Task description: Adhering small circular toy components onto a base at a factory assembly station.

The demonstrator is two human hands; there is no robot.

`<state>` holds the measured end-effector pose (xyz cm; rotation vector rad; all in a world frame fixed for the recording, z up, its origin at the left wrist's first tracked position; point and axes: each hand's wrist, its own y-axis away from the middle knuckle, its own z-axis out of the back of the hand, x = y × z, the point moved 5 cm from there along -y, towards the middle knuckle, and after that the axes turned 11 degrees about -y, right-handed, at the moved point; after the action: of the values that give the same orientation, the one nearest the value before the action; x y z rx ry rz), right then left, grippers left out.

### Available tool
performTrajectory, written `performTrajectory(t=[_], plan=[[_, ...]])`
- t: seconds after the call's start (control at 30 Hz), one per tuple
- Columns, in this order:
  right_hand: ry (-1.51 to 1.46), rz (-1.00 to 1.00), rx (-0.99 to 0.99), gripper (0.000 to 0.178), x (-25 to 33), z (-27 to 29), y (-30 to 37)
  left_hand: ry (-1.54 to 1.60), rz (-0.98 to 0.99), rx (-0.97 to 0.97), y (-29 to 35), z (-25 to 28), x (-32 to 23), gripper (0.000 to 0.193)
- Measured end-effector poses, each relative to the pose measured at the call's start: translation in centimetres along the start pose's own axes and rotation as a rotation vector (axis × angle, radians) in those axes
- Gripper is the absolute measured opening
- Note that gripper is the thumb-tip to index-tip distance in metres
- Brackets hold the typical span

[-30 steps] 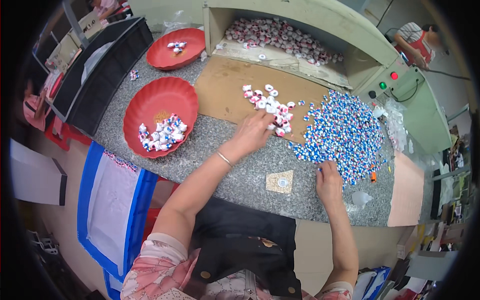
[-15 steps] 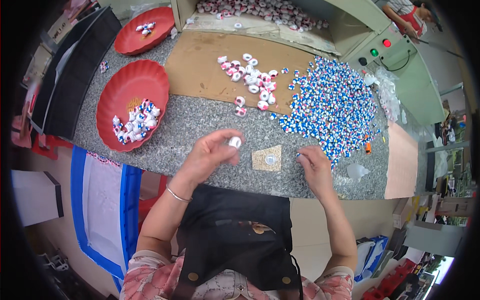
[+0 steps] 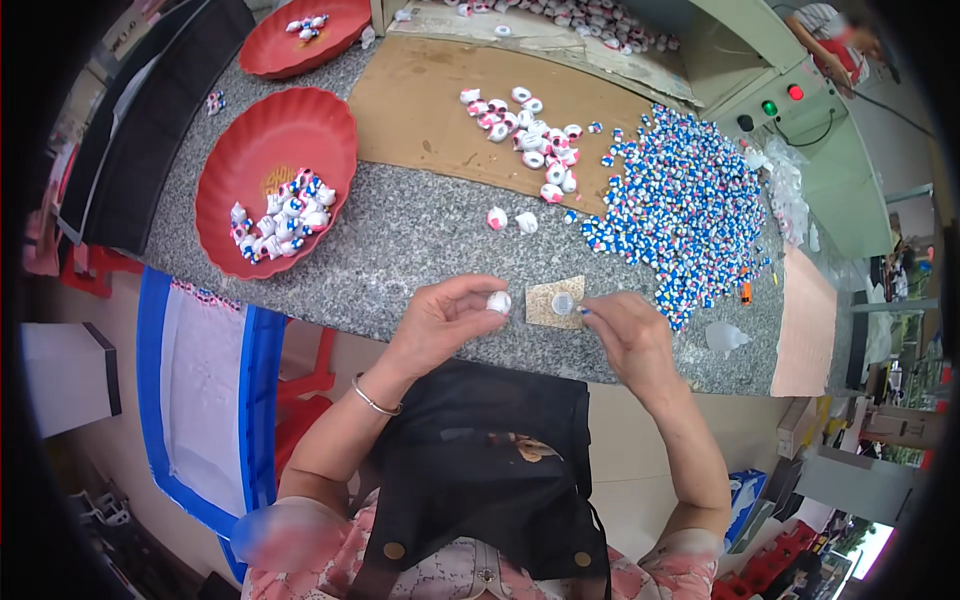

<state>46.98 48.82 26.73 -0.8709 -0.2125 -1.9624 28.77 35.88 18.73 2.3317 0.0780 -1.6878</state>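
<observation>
— White bead (image 3: 498, 301) pinched in the left hand's (image 3: 440, 325) fingertips, above the counter (image 3: 420, 240) edge?
— Yes. The right hand (image 3: 625, 335) grips a tiny blue piece (image 3: 583, 311) beside the small cardboard square (image 3: 555, 302).

Dish (image 3: 262, 150) left on counter (image 3: 420, 250), bead heap (image 3: 685, 210) right, board (image 3: 450, 110) between

The speckled grey tabletop (image 3: 420, 240) is looking like polished stone. At upper left, a glossy red plastic plate (image 3: 275, 160) is shining; a matt brown cardboard sheet (image 3: 430, 110) is lying mid-top, rough-edged.
</observation>
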Motion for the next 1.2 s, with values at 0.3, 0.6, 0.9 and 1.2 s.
performTrajectory(t=[0.3, 0.6, 0.9, 1.2], plan=[[0.254, 0.186, 0.230, 0.009, 0.7, -2.6, -2.0, -0.072, -0.056, -0.055, -0.1, -0.2, -1.1, 0.038], [-0.067, -0.070, 0.006, 0.010, 0.2, -1.4, -1.0, -0.463, -0.292, -0.173, -0.8, -1.9, -1.3, 0.029], [-0.919, -0.659, -0.008, 0.015, -0.9, -2.6, 1.5, -0.700, -0.533, -0.112, -0.5, -4.5, -2.0, 0.033], [-0.436, -0.073, 0.030, 0.012, 3.3, -0.9, 1.0, -0.290, -0.160, 0.324, -0.5, -5.0, -2.2, 0.026]])
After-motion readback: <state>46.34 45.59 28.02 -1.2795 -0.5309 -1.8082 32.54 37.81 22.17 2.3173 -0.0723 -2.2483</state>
